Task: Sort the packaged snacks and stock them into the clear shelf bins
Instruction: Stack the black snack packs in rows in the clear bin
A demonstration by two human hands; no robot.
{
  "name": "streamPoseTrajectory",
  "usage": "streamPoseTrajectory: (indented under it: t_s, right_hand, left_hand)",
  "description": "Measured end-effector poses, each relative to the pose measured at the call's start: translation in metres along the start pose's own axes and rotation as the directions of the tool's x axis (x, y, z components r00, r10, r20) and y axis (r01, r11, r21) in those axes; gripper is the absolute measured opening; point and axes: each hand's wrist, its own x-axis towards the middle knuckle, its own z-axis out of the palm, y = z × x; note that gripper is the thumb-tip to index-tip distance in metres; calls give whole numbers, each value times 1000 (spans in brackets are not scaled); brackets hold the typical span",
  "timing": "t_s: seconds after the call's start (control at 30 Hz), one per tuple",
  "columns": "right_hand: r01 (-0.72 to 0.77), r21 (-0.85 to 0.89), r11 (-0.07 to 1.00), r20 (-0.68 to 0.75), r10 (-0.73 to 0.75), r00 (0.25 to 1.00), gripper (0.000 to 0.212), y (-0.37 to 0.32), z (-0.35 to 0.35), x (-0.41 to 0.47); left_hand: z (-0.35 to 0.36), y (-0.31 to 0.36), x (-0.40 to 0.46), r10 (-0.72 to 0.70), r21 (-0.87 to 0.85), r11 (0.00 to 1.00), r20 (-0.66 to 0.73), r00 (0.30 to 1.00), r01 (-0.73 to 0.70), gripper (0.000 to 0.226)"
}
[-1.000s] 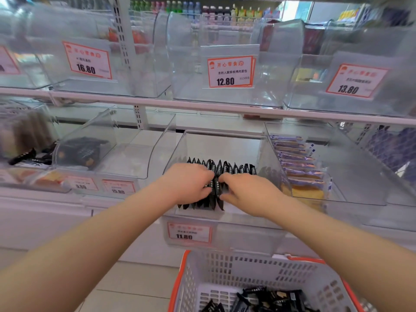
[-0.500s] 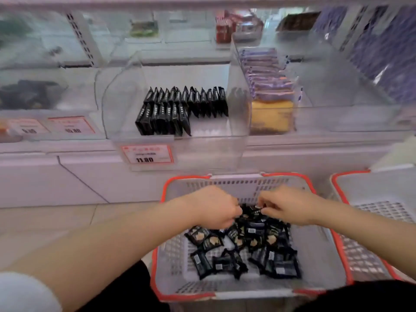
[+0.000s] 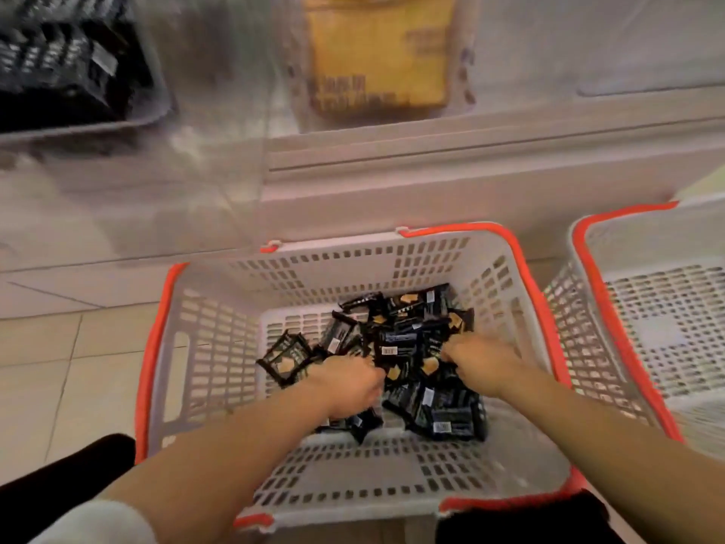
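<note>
A white basket with an orange rim (image 3: pixel 219 347) sits on the floor below me and holds a heap of small black snack packets (image 3: pixel 408 347). Both hands are down inside it. My left hand (image 3: pixel 349 382) lies on the left part of the heap with its fingers curled into the packets. My right hand (image 3: pixel 482 359) reaches into the right part, its fingertips buried among the packets. Whether either hand actually grips a packet is hidden. A clear bin with a row of black packets (image 3: pixel 66 68) shows blurred at the upper left.
A second white basket with an orange rim (image 3: pixel 659 308) stands to the right. Above, a clear bin holds a yellow-brown pack (image 3: pixel 376 53). The white shelf base (image 3: pixel 431 182) runs behind the baskets. Tiled floor (image 3: pixel 59 367) lies to the left. Dark trouser legs show at the bottom edge.
One second ago both hands were at the row of black packets in the shelf bin. They dropped into the basket, and the view tilted down and closer onto the heap.
</note>
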Motion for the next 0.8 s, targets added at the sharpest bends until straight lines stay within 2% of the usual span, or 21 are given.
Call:
streamPoseTrajectory:
  t_s: [0.07,0.13,0.2,0.27,0.37,0.47,0.57,0.63,0.7,0.8]
  right_hand:
    - [37,-15,999,-27,-37,999,37,1,14,15]
    - [79,-33,996,-56,-81,995,36,1,27,31]
    - [110,-63,992,-103,-116,988,36,1,39,44]
    - [116,-117,986,-149,-133,980,41,2,49,54]
    - [99,-187,977,-186,-134,973,46,1,59,60]
    - [56,-229,972,-233,-111,966,42,-3,63,60]
    - [-60,-202,978,-231,12,973,40,-6,65,52]
    - [-142,-119,983,-213,114,970,39,-6,63,45]
    - [-226,70,972,-176,235,956,37,-5,58,37]
    - [-312,431,847,-154,410,899,42,-6,53,30]
  left_hand:
    - [5,-4,17,-47,-32,998,36,998,48,23]
    - [9,-8,32,-104,-78,991,40,994,107,23]
    - [11,-11,44,-162,-123,980,-34,986,157,28]
    - [14,-14,54,-202,-179,969,-164,966,172,33]
    - [19,-17,66,-224,-200,965,-289,931,170,42]
    - [24,-20,78,-212,-140,974,-295,932,177,47]
    - [29,-19,86,-229,-153,969,-285,931,192,46]
    - [33,-17,91,-253,-154,965,-312,916,214,46]
    - [37,-14,95,-286,-168,956,-330,900,242,49]
    - [42,-11,101,-333,-188,940,-325,885,285,58]
